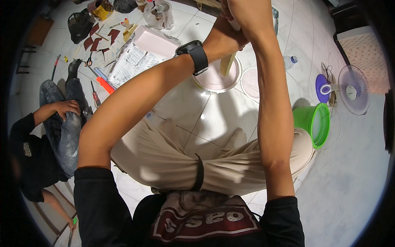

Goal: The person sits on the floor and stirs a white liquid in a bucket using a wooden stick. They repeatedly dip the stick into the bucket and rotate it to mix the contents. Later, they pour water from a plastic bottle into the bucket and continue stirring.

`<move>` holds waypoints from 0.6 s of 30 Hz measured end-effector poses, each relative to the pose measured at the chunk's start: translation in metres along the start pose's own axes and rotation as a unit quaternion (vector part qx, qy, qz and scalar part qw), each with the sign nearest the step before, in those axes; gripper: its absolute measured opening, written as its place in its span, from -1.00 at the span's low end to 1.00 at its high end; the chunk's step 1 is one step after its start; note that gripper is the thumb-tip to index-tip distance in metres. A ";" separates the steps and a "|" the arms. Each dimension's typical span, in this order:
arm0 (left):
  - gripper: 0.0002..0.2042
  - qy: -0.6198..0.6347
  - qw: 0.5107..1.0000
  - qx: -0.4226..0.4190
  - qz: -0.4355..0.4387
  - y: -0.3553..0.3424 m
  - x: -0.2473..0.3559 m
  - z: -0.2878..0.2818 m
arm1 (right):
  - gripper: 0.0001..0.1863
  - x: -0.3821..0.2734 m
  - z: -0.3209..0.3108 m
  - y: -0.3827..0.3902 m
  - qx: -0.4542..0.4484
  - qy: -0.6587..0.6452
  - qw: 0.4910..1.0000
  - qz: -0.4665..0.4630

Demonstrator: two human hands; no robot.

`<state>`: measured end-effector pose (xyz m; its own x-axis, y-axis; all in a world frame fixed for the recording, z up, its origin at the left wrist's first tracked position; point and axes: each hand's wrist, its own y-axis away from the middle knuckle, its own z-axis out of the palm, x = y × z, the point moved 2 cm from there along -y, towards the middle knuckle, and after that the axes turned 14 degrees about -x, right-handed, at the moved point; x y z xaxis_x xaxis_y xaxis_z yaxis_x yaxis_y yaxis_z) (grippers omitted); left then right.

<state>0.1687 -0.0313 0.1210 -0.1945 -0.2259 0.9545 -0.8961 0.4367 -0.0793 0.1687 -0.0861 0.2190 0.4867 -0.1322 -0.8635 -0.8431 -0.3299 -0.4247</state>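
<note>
Both my hands are raised at the top, one close against the other, with closed fingers around a flat wooden stick (226,65). My left hand (233,33), below a black wristwatch (193,57), grips it lower. My right hand (247,18) is closed above it, its fingertips partly hidden and cut by the upper edge. The stick's lower end stands in pale pink paint (214,77) inside a round white bucket (222,90). Right beside the bucket lies a round lid (250,83) smeared with the same pink.
Left of the bucket are a paint-smeared tray (129,68), a screwdriver (95,94), scissors (89,61) and sandpaper pieces (95,43). A person (37,152) sits at far left. To the right stand a green bucket (302,119), a fan (354,91) and a water bottle (290,61).
</note>
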 end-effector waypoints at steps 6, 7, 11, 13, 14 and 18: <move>-0.82 -0.115 0.988 0.071 0.071 0.009 0.003 -0.005 | -0.73 -0.001 -0.001 0.003 0.036 -0.048 0.998 0.016; -0.73 -0.093 0.988 0.075 0.096 0.008 0.007 -0.006 | -0.73 0.000 -0.001 0.004 0.045 -0.053 0.998 0.004; -0.61 -0.037 0.994 0.044 0.094 0.009 0.005 -0.015 | -0.72 -0.001 -0.004 0.006 0.049 -0.072 0.996 -0.002; -0.75 -0.111 0.971 0.094 0.187 0.011 -0.009 -0.019 | -0.71 -0.002 0.000 0.009 0.049 -0.118 0.992 -0.001; -0.82 -0.147 0.954 0.119 0.233 0.012 -0.019 -0.018 | -0.72 -0.002 0.002 0.009 0.060 -0.100 0.993 -0.037; -0.59 -0.168 0.942 0.170 0.237 0.008 -0.049 -0.016 | -0.73 -0.003 0.009 0.006 0.061 -0.070 0.989 -0.112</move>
<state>0.1773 -0.0033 0.0782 -0.6682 -0.3635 0.6491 -0.7422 0.2661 -0.6151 0.1603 -0.0795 0.2164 0.6350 0.0651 -0.7698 -0.7434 -0.2195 -0.6318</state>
